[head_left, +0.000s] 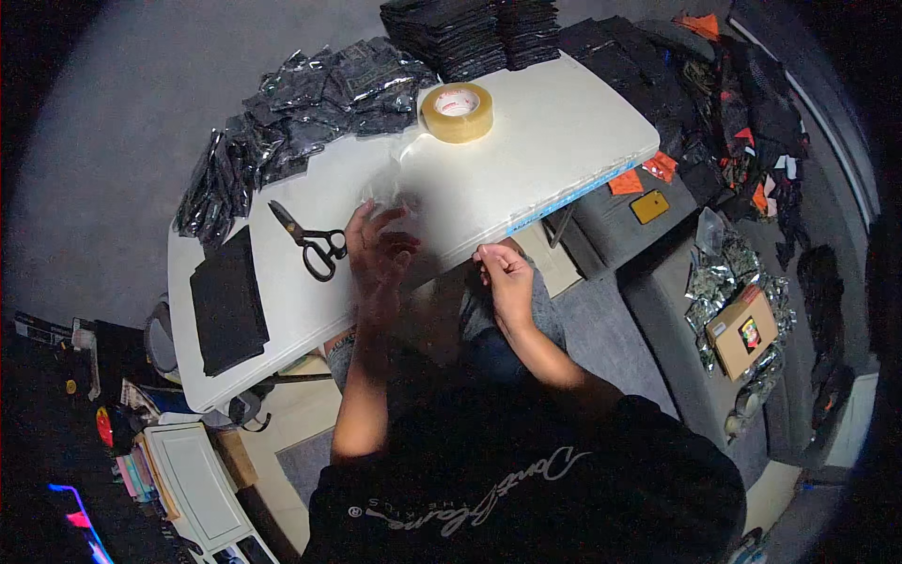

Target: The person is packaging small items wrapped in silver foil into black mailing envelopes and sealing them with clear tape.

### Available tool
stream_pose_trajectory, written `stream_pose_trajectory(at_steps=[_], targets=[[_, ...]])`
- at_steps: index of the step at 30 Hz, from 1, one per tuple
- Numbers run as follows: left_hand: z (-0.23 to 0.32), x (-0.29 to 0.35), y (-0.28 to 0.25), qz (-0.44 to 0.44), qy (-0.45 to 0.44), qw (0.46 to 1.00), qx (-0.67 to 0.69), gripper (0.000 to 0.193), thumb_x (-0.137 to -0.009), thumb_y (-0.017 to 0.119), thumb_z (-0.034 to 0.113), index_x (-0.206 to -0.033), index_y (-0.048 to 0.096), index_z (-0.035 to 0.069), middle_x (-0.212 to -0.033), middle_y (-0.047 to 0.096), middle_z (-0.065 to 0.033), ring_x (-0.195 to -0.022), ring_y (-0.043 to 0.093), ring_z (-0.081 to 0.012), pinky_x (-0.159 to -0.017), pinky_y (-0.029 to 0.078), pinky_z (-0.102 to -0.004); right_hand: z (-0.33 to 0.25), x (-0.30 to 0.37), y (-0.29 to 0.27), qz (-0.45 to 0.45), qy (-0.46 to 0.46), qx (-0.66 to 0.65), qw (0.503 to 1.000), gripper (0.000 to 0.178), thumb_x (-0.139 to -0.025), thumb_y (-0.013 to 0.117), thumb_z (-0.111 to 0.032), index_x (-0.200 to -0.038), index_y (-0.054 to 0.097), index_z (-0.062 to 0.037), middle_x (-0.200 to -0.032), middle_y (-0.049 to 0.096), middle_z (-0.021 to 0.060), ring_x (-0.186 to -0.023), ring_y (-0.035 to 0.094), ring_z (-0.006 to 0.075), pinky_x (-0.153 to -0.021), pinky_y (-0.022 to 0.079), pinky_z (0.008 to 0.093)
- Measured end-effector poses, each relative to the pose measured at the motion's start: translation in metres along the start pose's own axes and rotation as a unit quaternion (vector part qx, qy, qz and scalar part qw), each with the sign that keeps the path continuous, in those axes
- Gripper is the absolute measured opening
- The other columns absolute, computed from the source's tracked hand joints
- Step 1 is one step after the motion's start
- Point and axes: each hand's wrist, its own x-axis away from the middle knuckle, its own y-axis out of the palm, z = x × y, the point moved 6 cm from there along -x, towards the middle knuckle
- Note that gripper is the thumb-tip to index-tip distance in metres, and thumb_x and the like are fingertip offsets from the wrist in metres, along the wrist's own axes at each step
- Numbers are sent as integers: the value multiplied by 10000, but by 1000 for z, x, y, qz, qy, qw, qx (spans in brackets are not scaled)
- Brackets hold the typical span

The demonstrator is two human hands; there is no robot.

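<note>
A clear plastic bag (442,202) lies across the near edge of the white table (554,141). My left hand (376,249) rests on the bag's left part, fingers spread and pressing on the film. My right hand (505,273) pinches the bag's lower right corner at the table's edge. Black scissors (310,242) lie just left of my left hand. A roll of tan packing tape (458,111) stands beyond the bag.
A folded black cloth (227,303) lies at the table's left end. Shiny packed bags (291,113) pile along the far left edge, black folded stacks (470,33) at the far end. A cardboard box (742,329) and dark clothes (752,122) sit to the right.
</note>
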Motion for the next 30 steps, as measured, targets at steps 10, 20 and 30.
stream_pose_trajectory(at_steps=[10,20,30], targets=[[2,2,3,-2,14,1000,10,858,-915,759,278,-1564,241,62,-1385,552,-187,-1031,642,-242,-937,522,-387,-6,0,3,22,-10,-10,1000,145,-1001,706,-153,-1015,732,-11,-902,739,13,-742,600,38,-674,452,201],[0,2,2,0,7,1000,18,864,-909,760,267,-1560,238,43,-1343,581,-200,-1029,638,-224,-937,513,-364,-17,-3,1,17,50,80,995,210,-969,759,-222,-909,757,-20,-810,714,-2,-686,573,55,-649,448,222],[-5,-1,0,1,-2,998,57,917,-908,762,253,-1568,165,31,-1296,620,-200,-1030,637,-231,-929,514,-364,-10,-22,-19,13,14,214,977,310,-904,828,-285,-776,721,-23,-713,643,-14,-633,528,52,-613,416,235]])
